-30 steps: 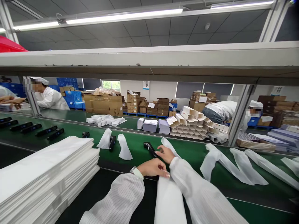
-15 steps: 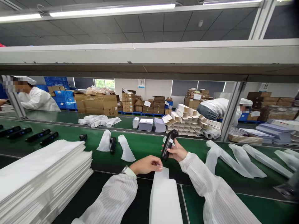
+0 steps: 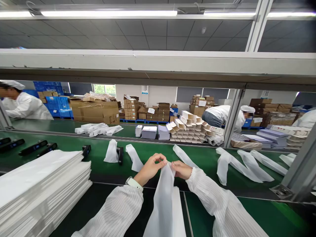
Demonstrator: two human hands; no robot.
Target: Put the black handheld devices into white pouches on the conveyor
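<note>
A thin white plastic sleeve bag point(image 3: 161, 200) hangs from my two hands, its top edge raised. My left hand point(image 3: 151, 169), with a watch at the wrist, pinches the bag's upper edge. Close beside it, my right hand point(image 3: 182, 169) grips the other side of that edge. More white bags point(image 3: 178, 210) lie directly beneath. The black handheld device seen earlier in my right hand is not visible. On the green belt point(image 3: 98, 168) ahead, another black device point(image 3: 120, 155) stands beside a white sleeve point(image 3: 111, 152), with a loose sleeve point(image 3: 134, 158) nearby.
A tall stack of white sheets point(image 3: 41, 177) sits at left. Several black devices point(image 3: 33, 148) lie on the belt's left, loose sleeves point(image 3: 243, 166) on its right. Open white boxes point(image 3: 190, 128) are piled beyond. Metal posts point(image 3: 233, 118) support an overhead shelf point(image 3: 133, 61). Two co-workers point(image 3: 29, 105) bend beyond the belt.
The black device has gone from sight. My right hand has come down and left to the bag's edge. The bag's top has been lifted away from those beneath it.
</note>
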